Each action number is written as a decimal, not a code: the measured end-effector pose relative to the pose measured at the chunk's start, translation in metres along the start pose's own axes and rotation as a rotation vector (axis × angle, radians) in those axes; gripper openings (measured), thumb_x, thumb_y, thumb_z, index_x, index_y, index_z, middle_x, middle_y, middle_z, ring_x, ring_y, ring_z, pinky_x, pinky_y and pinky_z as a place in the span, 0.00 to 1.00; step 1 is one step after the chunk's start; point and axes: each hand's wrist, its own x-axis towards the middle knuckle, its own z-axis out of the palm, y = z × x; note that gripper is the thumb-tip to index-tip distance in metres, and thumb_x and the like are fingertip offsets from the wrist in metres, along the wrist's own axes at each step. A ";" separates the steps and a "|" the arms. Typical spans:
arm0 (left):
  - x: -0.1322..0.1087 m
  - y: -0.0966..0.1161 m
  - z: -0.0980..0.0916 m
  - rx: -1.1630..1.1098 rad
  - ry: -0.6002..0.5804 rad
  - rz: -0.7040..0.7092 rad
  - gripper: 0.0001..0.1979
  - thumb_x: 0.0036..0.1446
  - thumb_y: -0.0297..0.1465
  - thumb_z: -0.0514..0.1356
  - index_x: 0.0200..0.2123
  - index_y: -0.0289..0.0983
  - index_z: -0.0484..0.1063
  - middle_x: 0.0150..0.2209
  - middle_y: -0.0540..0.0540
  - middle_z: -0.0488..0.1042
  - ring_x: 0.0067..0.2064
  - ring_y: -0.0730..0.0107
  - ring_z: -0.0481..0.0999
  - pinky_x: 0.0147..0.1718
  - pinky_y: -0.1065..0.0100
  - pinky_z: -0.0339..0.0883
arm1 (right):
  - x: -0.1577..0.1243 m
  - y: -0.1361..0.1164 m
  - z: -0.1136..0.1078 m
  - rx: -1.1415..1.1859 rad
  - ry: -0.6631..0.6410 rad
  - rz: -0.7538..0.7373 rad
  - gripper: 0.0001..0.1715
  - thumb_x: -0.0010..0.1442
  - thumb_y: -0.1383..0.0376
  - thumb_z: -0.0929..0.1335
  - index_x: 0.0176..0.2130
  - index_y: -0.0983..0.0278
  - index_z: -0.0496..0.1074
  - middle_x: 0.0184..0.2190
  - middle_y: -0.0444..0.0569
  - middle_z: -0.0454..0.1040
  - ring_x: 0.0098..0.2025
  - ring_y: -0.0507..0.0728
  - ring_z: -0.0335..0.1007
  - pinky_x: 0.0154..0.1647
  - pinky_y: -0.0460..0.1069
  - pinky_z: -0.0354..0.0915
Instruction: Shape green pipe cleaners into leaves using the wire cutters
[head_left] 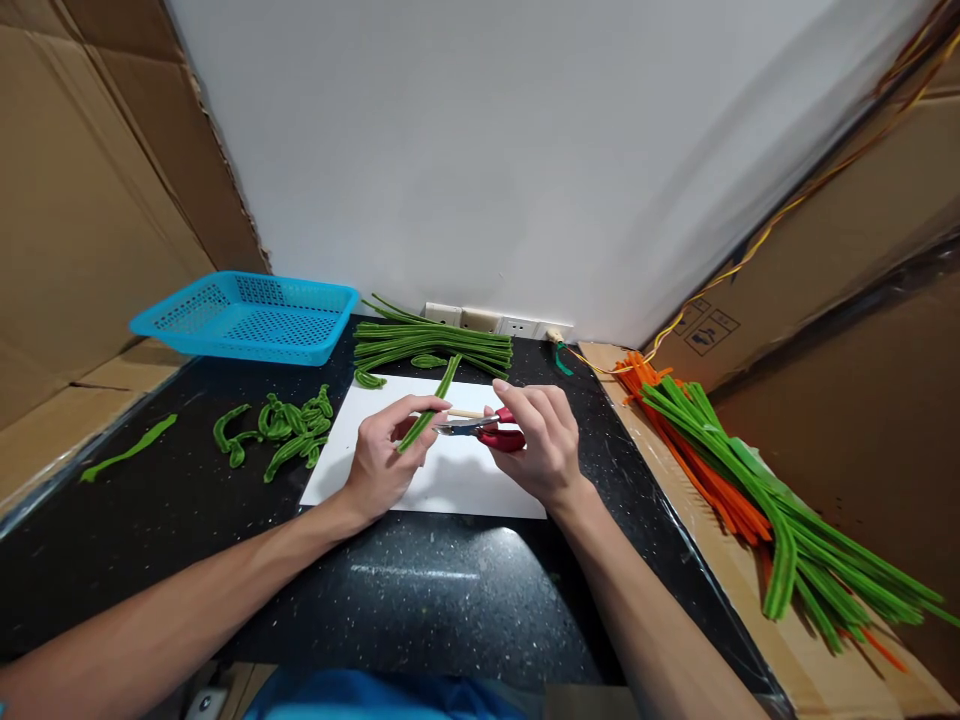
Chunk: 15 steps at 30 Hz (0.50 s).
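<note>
My left hand (386, 455) pinches a short bundle of dark green pipe cleaners (442, 390), tilted up and away to the right. My right hand (544, 440) is closed round red-handled scissors (501, 437), whose metal jaws point left at my left fingertips, close to the stems. Whether the jaws touch the stems I cannot tell. A thin pale wooden stick (466, 413) shows between the hands, just above the jaws; what holds it is unclear. Both hands are above a white sheet (435, 498). Several bent, leaf-like green pieces (289, 425) lie left of the sheet.
Behind the sheet lies a pile of straight dark green pipe cleaners (427, 345). A blue plastic basket (262, 350) stands at the back left. Light green stems (795, 520) and orange stems (697, 465) lie on cardboard at the right. Sockets (517, 327) line the wall.
</note>
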 end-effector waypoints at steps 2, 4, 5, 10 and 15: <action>0.000 0.000 0.000 0.008 0.022 0.000 0.10 0.68 0.33 0.63 0.47 0.36 0.81 0.33 0.48 0.80 0.23 0.77 0.71 0.27 0.71 0.67 | 0.000 0.000 -0.001 0.013 -0.024 0.014 0.39 0.70 0.67 0.68 0.73 0.56 0.54 0.43 0.51 0.78 0.40 0.60 0.73 0.44 0.57 0.69; 0.001 -0.001 0.000 0.001 0.046 0.011 0.11 0.70 0.33 0.62 0.50 0.37 0.80 0.38 0.46 0.81 0.25 0.76 0.72 0.28 0.70 0.69 | 0.000 0.000 -0.002 0.022 -0.048 0.032 0.36 0.68 0.68 0.69 0.71 0.56 0.59 0.42 0.51 0.77 0.40 0.61 0.72 0.44 0.57 0.69; 0.002 -0.001 0.000 -0.003 0.057 0.016 0.11 0.70 0.33 0.62 0.50 0.37 0.80 0.39 0.46 0.81 0.25 0.76 0.73 0.29 0.70 0.70 | -0.001 0.000 -0.002 0.027 -0.057 0.039 0.34 0.67 0.68 0.69 0.69 0.56 0.62 0.42 0.51 0.77 0.41 0.62 0.71 0.44 0.58 0.69; 0.006 -0.001 -0.001 0.016 0.055 0.008 0.12 0.68 0.35 0.64 0.51 0.37 0.79 0.43 0.43 0.79 0.34 0.71 0.77 0.33 0.70 0.72 | -0.003 0.003 -0.001 0.079 -0.121 0.082 0.26 0.63 0.67 0.69 0.60 0.57 0.68 0.42 0.54 0.74 0.44 0.65 0.71 0.46 0.61 0.70; 0.005 -0.002 -0.004 -0.123 -0.153 -0.025 0.24 0.64 0.39 0.66 0.61 0.39 0.76 0.53 0.38 0.75 0.38 0.67 0.76 0.29 0.71 0.73 | -0.005 0.006 0.002 0.112 -0.183 0.138 0.27 0.61 0.70 0.68 0.59 0.61 0.66 0.45 0.57 0.74 0.47 0.67 0.70 0.48 0.62 0.71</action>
